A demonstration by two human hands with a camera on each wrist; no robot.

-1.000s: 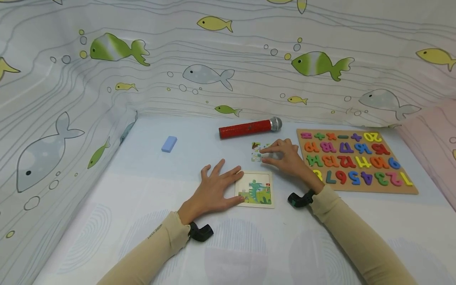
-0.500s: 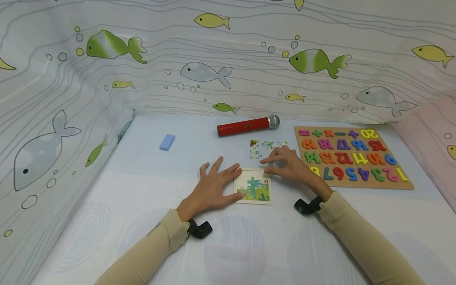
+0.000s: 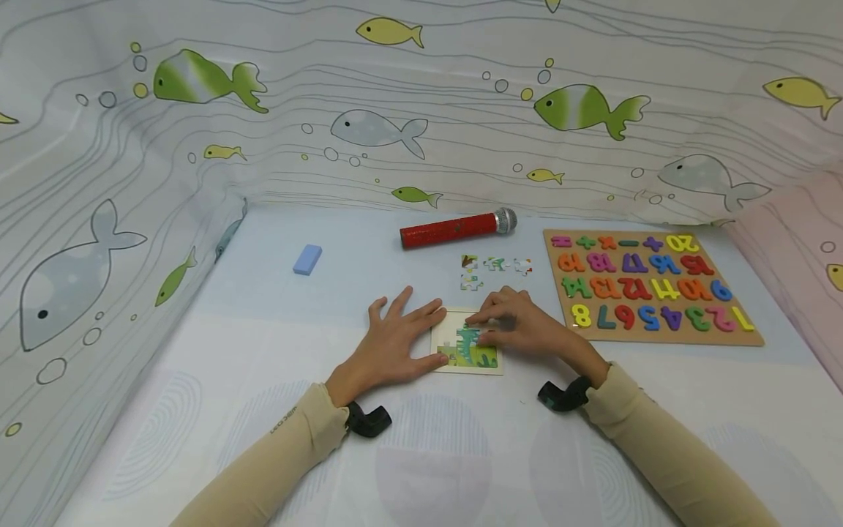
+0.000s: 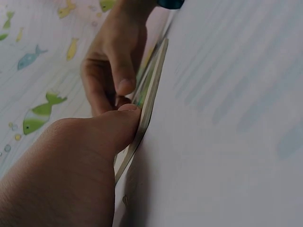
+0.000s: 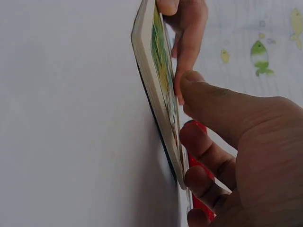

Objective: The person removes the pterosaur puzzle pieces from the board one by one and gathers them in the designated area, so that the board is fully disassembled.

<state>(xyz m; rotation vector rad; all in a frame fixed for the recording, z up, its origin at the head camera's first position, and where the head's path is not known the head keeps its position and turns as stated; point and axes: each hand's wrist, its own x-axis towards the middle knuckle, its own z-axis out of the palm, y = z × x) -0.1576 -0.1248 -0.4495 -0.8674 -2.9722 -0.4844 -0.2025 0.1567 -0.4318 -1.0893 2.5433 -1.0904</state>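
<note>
A small square wooden jigsaw tray (image 3: pixel 470 370) lies in front of me, its lower part filled with a green dinosaur picture (image 3: pixel 466 353). My left hand (image 3: pixel 388 350) is spread beside it, thumb on the tray's left edge and fingertips near its upper left corner. Over the tray's right side is my right hand (image 3: pixel 530 329), thumb and index finger a little apart close above the picture. I cannot tell whether a piece sits between them. In the right wrist view the tray (image 5: pixel 156 90) shows nearly edge-on. Several loose jigsaw pieces (image 3: pixel 469 261) lie behind the tray.
A red microphone (image 3: pixel 454 229) lies at the back. To its left is a blue block (image 3: pixel 307 260). A brown number board (image 3: pixel 658 338) with coloured numerals and signs lies at the right. A fish-patterned cloth (image 3: pixel 290 176) rises behind and at both sides.
My right hand has moved from the loose pieces toward me, over the tray, uncovering the pieces. My left hand keeps its place at the tray. The head view has shifted slightly.
</note>
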